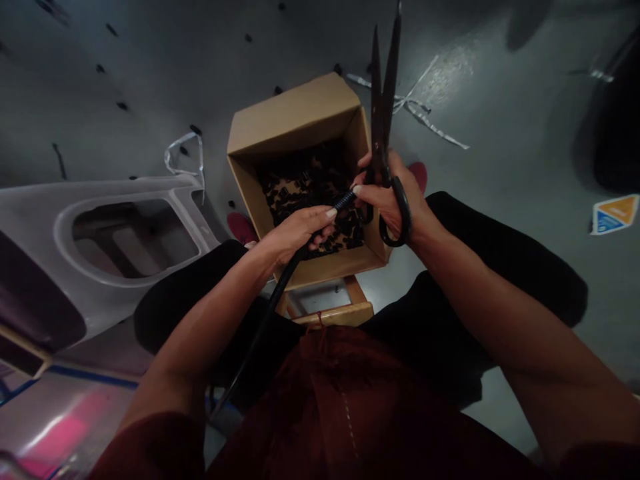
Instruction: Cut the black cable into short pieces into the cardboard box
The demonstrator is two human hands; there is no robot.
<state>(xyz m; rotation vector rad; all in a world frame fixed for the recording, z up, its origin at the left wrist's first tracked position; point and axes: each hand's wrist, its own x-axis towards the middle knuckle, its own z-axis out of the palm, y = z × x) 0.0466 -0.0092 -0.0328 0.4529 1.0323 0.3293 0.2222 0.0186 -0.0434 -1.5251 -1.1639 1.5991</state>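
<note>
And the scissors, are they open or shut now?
The scissors are slightly open: beyond the right hand, their two blades spread into a narrow V, with a visible gap between them.

The open brown cardboard box (295,117) can be entered at its far-left corner; nearer, the left hand (300,230) and a long black tube (278,292) cross its mouth. Large dark metal scissors (383,113), blades spread, block its right edge; a pale plastic frame with a rounded opening (33,215) obstructs the left side.
</note>
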